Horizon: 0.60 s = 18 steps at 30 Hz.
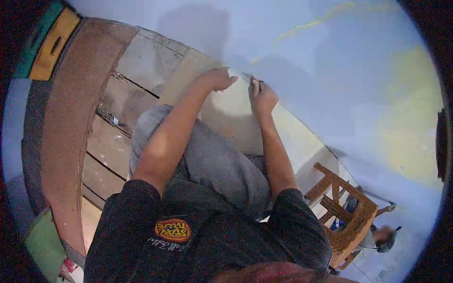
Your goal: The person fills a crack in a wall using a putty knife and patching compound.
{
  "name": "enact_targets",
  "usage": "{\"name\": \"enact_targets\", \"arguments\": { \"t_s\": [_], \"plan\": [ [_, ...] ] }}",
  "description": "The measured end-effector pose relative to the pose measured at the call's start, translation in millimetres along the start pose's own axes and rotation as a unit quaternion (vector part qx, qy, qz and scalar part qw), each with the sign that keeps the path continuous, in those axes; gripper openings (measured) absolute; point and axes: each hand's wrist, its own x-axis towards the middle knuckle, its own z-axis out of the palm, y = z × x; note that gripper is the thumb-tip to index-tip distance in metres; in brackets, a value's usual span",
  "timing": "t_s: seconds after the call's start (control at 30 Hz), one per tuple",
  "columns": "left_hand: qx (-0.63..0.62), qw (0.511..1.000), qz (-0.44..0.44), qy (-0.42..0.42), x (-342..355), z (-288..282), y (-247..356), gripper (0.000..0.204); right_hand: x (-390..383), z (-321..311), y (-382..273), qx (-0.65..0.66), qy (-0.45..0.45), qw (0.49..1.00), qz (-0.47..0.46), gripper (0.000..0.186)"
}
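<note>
While the right hand (262,96) gripped a slim pointed tool (246,75), its fingers curled and pinching the handle, the tip angled up-left close to the pale blue wall (292,28); contact could not be told. Left hand (218,79) just beside, bent at the wrist, one finger extended toward the tool; could not tell whether its fingertips pinched anything. Both hands hung above the wall's foot, where a tan floor panel (181,75) met it. Grey trousers (212,160) lay between the forearms. Leftward, worn floorboards (106,137), then a brown strip (66,108). At right, a brown wooden chair (351,221); beyond it, another person in a dark cap (388,241).
</note>
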Motion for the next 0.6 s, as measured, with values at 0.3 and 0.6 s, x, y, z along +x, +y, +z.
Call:
{"name": "enact_targets", "arguments": {
  "t_s": [0.3,0.6],
  "plan": [
    [-0.013,1.000,-0.004,0.008,-2.8,0.1,2.0,0.068,-0.8,-4.0,-3.3,-0.006,-0.009,1.000,-0.002,0.026],
    [-0.027,0.996,0.036,0.075,-7.6,6.1,-0.8,0.069,0.6,-6.5,-10.2,-0.006,0.007,1.000,-0.007,0.029]
  ]
}}
